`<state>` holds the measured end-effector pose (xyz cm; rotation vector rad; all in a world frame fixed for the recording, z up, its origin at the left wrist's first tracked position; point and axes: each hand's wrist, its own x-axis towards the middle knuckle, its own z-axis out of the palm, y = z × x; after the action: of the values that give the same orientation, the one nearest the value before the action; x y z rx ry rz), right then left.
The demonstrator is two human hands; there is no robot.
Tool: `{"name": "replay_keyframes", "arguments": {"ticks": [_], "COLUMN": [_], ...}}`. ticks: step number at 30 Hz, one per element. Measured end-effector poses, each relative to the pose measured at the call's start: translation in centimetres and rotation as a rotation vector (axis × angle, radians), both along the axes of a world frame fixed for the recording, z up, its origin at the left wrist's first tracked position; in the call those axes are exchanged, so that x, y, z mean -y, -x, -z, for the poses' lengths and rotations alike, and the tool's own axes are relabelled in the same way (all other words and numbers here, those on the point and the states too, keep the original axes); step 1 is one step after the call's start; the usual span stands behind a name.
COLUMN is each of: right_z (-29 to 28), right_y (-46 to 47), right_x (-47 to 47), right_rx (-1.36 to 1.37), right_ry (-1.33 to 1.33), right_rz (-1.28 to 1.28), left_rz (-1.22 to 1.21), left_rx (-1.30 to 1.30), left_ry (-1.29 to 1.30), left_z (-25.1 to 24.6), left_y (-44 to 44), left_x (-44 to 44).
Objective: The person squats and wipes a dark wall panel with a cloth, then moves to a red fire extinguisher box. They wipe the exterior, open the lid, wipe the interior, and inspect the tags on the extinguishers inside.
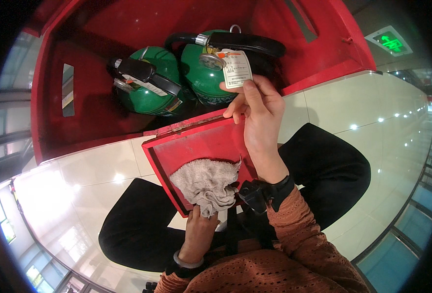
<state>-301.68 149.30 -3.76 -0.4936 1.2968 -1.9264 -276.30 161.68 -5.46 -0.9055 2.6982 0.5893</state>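
Note:
My right hand (261,106) pinches the lower edge of a white paper tag (235,69) that bears writing. The tag hangs by the pressure gauge (212,62) of a green fire extinguisher (201,78) with a black hose (263,43). To its left stands a second green extinguisher (146,97) with a black handle (142,71) and a tag of its own. Below them, my left hand (200,227) grips the near end of a crumpled greyish cloth (208,179). That cloth rests over the lowered red lid (194,143); some fingers are hidden beneath it.
Both extinguishers stand inside a red metal cabinet (91,132) with slotted side walls. Its hinged lid slopes toward me between my knees (139,223). Glossy pale tiles (333,106) surround it. A lit green exit sign (390,41) is at the upper right.

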Motion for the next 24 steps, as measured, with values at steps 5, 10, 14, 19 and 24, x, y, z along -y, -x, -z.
{"name": "replay_keyframes", "arguments": {"ticks": [5,10,14,19,24], "right_z": [0.09,0.18,0.28,0.40,0.51], "right_y": [0.10,0.33,0.40,0.39,0.60], "right_x": [0.00,-0.08,-0.07,-0.09,-0.11], "right_rx": [0.018,-0.017,-0.039,-0.046,-0.062], "right_ry": [-0.004,-0.004,0.010,0.021,0.027], "right_rz": [0.001,-0.025,-0.028,-0.028,-0.038], "left_rz": [-0.017,-0.025,-0.005,-0.012,0.002], "left_rx": [0.089,0.072,0.060,0.086,0.118], "left_ry": [-0.107,-0.121,-0.090,-0.113,-0.112], "left_z": [0.04,0.20,0.36,0.36,0.24], "left_y": [-0.10,-0.33,-0.33,-0.28,-0.19], "left_x": [-0.14,-0.21,-0.20,-0.24,-0.15]}}
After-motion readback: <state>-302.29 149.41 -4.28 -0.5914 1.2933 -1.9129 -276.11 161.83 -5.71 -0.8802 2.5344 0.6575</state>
